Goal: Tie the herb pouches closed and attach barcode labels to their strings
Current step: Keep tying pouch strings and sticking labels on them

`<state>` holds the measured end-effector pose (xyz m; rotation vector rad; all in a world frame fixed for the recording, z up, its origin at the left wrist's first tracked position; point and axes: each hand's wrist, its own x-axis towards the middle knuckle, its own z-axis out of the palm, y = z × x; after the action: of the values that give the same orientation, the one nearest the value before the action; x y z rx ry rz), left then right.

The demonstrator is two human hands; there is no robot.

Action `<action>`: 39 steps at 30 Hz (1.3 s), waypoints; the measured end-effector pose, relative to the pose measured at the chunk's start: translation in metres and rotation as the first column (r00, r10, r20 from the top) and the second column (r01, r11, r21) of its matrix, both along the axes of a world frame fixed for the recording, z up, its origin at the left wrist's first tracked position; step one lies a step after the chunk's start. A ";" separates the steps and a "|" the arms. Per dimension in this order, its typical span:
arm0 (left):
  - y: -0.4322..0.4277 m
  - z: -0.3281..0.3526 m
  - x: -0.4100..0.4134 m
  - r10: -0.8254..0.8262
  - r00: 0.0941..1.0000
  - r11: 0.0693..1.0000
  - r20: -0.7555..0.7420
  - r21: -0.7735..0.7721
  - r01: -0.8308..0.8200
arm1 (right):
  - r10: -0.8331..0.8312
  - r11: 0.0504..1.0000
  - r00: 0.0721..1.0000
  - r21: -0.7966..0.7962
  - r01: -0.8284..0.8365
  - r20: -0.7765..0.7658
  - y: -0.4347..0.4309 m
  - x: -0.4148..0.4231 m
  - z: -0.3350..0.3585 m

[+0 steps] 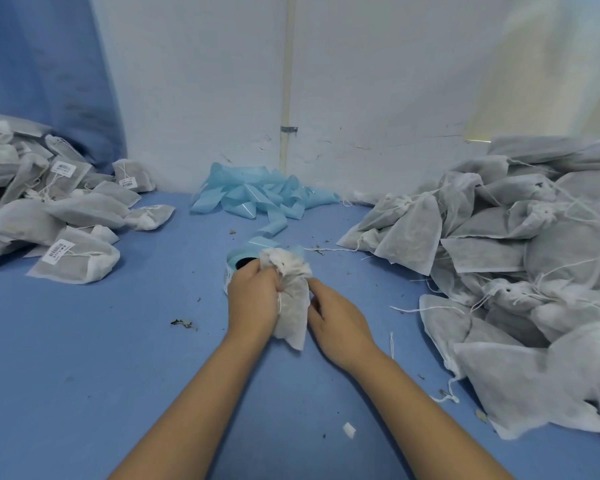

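Observation:
A white mesh herb pouch (293, 306) is held upright over the blue table in the middle of the view. My left hand (253, 299) grips its gathered neck, with a thin white string hanging beside the fingers. My right hand (336, 320) holds the pouch's right side, its fingers curled behind the fabric. Just behind the pouch lies the roll of barcode labels (236, 266), partly hidden by my left hand.
A heap of labelled pouches (59, 209) lies at the left, a larger heap of unlabelled pouches (506, 254) at the right. Crumpled light-blue label backing (257, 195) trails along the wall. Herb crumbs and string scraps dot the blue table (118, 358).

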<state>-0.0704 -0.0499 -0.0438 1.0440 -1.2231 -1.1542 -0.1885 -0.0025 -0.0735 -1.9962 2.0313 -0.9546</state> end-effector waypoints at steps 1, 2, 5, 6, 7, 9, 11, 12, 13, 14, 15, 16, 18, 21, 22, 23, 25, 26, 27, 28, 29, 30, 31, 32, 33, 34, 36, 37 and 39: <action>0.001 -0.002 0.001 -0.008 0.998 0.999 0.058 -0.040 0.010 | -0.020 1.000 0.999 -0.022 0.021 0.033 0.000 0.000 0.000; 0.001 -0.005 0.003 0.001 0.993 0.997 0.119 -0.080 0.009 | -0.049 0.998 0.996 -0.042 0.052 0.075 -0.001 -0.001 -0.001; -0.002 -0.014 0.009 0.069 0.943 0.975 0.325 -0.223 0.006 | -0.171 0.978 0.961 -0.081 0.192 0.218 -0.003 -0.005 -0.001; -0.002 -0.016 0.011 0.089 0.913 0.961 0.399 -0.276 0.027 | -0.206 0.968 0.942 -0.085 0.235 0.264 -0.003 -0.007 -0.001; -0.002 -0.017 0.012 0.108 0.878 0.948 0.466 -0.315 0.050 | -0.231 0.960 0.927 -0.088 0.267 0.295 -0.003 -0.009 -0.001; -0.003 -0.021 0.013 0.181 0.800 0.930 0.572 -0.365 0.050 | -0.253 0.952 0.914 -0.087 0.294 0.318 -0.003 -0.011 -0.001; -0.005 -0.022 0.013 0.244 0.749 0.934 0.615 -0.358 -0.011 | -0.265 0.949 0.909 -0.079 0.305 0.323 -0.002 -0.011 -0.001; -0.006 -0.022 0.014 0.262 0.737 0.941 0.623 -0.335 -0.051 | -0.274 0.947 0.908 -0.073 0.311 0.318 -0.002 -0.010 0.000; -0.006 -0.021 0.014 0.272 0.722 0.947 0.636 -0.309 -0.085 | -0.284 0.945 0.908 -0.068 0.319 0.308 -0.002 -0.010 0.000; -0.006 -0.020 0.013 0.276 0.704 0.951 0.654 -0.291 -0.102 | -0.295 0.943 0.909 -0.063 0.327 0.295 -0.001 -0.010 0.000; -0.007 -0.020 0.013 0.266 0.688 0.956 0.675 -0.276 -0.099 | -0.307 0.940 0.908 -0.059 0.336 0.284 -0.001 -0.011 0.000; -0.007 -0.020 0.013 0.247 0.677 0.962 0.693 -0.259 -0.086 | -0.321 0.936 0.905 -0.055 0.349 0.279 -0.001 -0.011 0.000; -0.008 -0.018 0.011 0.200 0.677 0.972 0.708 -0.232 -0.045 | -0.350 0.925 0.892 -0.045 0.378 0.286 -0.001 -0.012 0.001; -0.008 -0.019 0.012 0.167 0.675 0.972 0.718 -0.233 0.008 | -0.389 0.909 0.874 -0.032 0.416 0.291 -0.001 -0.016 0.001; -0.008 -0.020 0.013 0.166 0.670 0.970 0.724 -0.244 0.024 | -0.406 0.901 0.865 -0.028 0.433 0.295 -0.001 -0.020 0.001; -0.008 -0.022 0.014 0.168 0.671 0.965 0.722 -0.261 0.039 | -0.425 0.891 0.853 -0.025 0.453 0.302 -0.002 -0.023 0.001; -0.008 -0.026 0.015 0.172 0.694 0.948 0.699 -0.309 0.077 | -0.457 0.871 0.829 -0.029 0.491 0.324 -0.001 -0.032 0.002; -0.008 -0.027 0.016 0.164 0.704 0.936 0.691 -0.334 0.110 | -0.463 0.864 0.820 -0.037 0.503 0.337 0.000 -0.035 0.002; -0.008 -0.028 0.017 0.148 0.711 0.923 0.688 -0.354 0.151 | -0.463 0.860 0.815 -0.044 0.508 0.349 0.000 -0.038 0.002; -0.009 -0.029 0.017 0.122 0.718 0.909 0.686 -0.368 0.197 | -0.458 0.861 0.814 -0.048 0.506 0.357 0.000 -0.039 0.002; -0.009 -0.029 0.017 0.089 0.727 0.895 0.681 -0.375 0.242 | -0.449 0.866 0.819 -0.052 0.498 0.357 0.001 -0.038 0.001; -0.009 -0.028 0.017 0.051 0.737 0.887 0.674 -0.370 0.277 | -0.435 0.874 0.829 -0.058 0.483 0.351 0.001 -0.037 0.000; -0.008 -0.026 0.016 0.012 0.751 0.884 0.660 -0.358 0.301 | -0.417 0.883 0.843 -0.068 0.464 0.340 0.001 -0.036 -0.001; -0.008 -0.026 0.016 -0.035 0.774 0.886 0.632 -0.338 0.316 | -0.395 0.893 0.858 -0.082 0.443 0.328 0.001 -0.035 -0.001; -0.007 -0.026 0.016 -0.088 0.801 0.890 0.592 -0.315 0.330 | -0.369 0.902 0.871 -0.099 0.419 0.325 0.001 -0.034 -0.001; -0.006 -0.026 0.015 -0.135 0.826 0.895 0.547 -0.289 0.338 | -0.334 0.912 0.877 -0.117 0.393 0.345 0.002 -0.033 0.000; -0.005 -0.025 0.014 -0.221 0.862 0.907 0.456 -0.229 0.354 | -0.228 0.934 0.858 -0.147 0.327 0.459 0.004 -0.031 0.002; -0.004 -0.024 0.014 -0.270 0.876 0.905 0.400 -0.207 0.373 | -0.173 0.944 0.835 -0.153 0.291 0.522 0.005 -0.030 0.002; -0.003 -0.021 0.013 -0.343 0.892 0.897 0.294 -0.181 0.404 | -0.127 0.963 0.816 -0.127 0.238 0.564 0.006 -0.028 0.001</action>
<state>-0.0574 -0.0534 -0.0644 0.8085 -1.7844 -1.1480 -0.2168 0.0034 -0.0724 -1.3647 1.8606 -1.6036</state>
